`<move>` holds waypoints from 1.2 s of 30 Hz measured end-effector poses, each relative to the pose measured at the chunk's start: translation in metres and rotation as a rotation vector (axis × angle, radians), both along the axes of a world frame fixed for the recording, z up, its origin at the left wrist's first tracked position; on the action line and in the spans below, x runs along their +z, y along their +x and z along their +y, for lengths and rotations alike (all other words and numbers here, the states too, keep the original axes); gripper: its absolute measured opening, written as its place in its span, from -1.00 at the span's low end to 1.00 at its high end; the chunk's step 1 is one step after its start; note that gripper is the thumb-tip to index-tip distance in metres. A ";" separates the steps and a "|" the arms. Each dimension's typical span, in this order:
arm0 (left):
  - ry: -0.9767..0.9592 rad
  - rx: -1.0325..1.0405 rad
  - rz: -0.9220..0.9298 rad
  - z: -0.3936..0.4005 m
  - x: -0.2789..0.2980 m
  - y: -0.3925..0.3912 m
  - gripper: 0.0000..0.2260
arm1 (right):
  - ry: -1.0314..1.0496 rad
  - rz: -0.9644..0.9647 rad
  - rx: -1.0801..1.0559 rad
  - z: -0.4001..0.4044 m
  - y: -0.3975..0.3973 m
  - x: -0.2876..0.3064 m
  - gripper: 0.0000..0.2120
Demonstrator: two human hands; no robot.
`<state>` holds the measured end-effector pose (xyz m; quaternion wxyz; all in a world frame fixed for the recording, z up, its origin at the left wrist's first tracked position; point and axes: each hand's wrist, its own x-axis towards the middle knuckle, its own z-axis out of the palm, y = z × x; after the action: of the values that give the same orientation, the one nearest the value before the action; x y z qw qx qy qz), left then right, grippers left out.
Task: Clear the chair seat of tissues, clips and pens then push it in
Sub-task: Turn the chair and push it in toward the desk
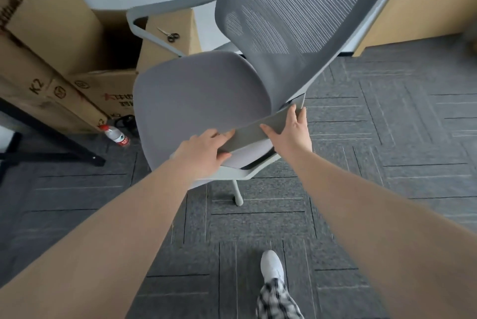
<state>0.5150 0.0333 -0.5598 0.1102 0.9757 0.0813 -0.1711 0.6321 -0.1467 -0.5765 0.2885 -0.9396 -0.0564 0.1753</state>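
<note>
A grey office chair stands before me, its fabric seat bare, with no tissues, clips or pens visible on it. Its mesh backrest rises to the upper right. Both my hands hold the near armrest, a flat grey pad. My left hand grips its near end, thumb under and fingers on top. My right hand grips its far end, fingers curled over the edge by the backrest.
Cardboard boxes are stacked at the left, one with scissors on top. A plastic bottle lies on the carpet by a black desk leg. A wooden panel stands at the upper right. My shoe is on the carpet.
</note>
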 end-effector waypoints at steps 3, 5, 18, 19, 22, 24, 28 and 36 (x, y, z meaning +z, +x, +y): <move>0.018 -0.052 0.010 0.010 -0.003 -0.038 -0.50 | -0.016 -0.005 -0.001 0.000 -0.044 0.002 -0.07; 0.031 -0.079 0.007 0.012 -0.003 -0.066 -0.50 | -0.033 -0.002 -0.019 -0.002 -0.076 0.003 -0.07; 0.088 -0.176 0.010 0.000 0.000 -0.235 -0.51 | -0.002 0.050 -0.071 -0.041 -0.255 0.005 -0.13; 0.096 -0.183 0.013 -0.001 0.002 -0.247 -0.51 | 0.043 0.047 -0.110 -0.048 -0.266 0.005 -0.13; 0.110 -0.184 0.024 -0.009 0.006 -0.287 -0.51 | 0.129 0.041 -0.180 -0.064 -0.291 0.008 0.01; 0.125 -0.174 0.016 -0.016 0.006 -0.316 -0.52 | 0.116 0.063 -0.139 -0.069 -0.308 0.010 0.12; 0.168 -0.160 0.037 -0.026 0.010 -0.366 -0.51 | 0.135 0.096 -0.134 -0.077 -0.356 0.013 0.17; 0.242 -0.134 0.032 -0.027 0.008 -0.452 -0.51 | 0.148 0.154 -0.073 -0.074 -0.437 0.017 0.11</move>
<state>0.0628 0.0065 -0.5518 -0.0213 0.9822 0.0378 -0.1826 0.1954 -0.2204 -0.5598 0.3668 -0.9009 -0.0128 0.2317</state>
